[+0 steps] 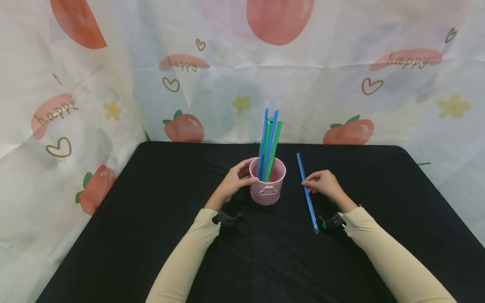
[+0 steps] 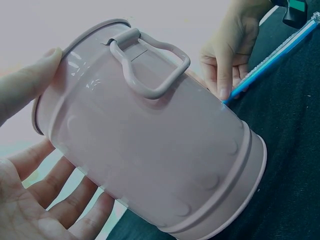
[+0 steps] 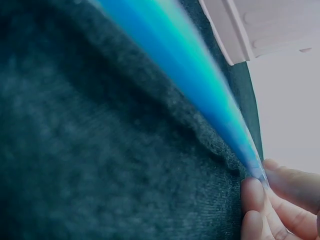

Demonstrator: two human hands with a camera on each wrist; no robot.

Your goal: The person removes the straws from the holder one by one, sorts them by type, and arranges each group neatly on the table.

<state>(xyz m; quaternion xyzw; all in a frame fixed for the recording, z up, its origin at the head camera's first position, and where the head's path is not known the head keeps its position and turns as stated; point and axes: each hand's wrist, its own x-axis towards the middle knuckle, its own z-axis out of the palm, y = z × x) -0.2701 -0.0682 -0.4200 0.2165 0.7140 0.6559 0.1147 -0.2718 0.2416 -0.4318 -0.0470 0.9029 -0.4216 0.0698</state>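
A small pink metal bucket [image 1: 265, 195] stands on the table, its little loop handle [image 2: 150, 67] hanging on the near side. My left hand [image 1: 239, 179] holds it by the left side, thumb at the rim and the other fingers round the far side. Inside the bucket, blue straws [image 1: 263, 139] and green straws [image 1: 277, 147] in clear wrapping lean upright. To the right of the bucket, a wrapped blue straw [image 1: 310, 206] is pinched between the thumb and fingertips of my right hand [image 1: 325, 183], with its near end toward me.
A black cloth covers the table [image 1: 257, 261]. Behind and to the left hangs a pale curtain [image 1: 219, 88] printed with fruit, hearts and lettering. Each wrist wears a black strap [image 1: 227, 218].
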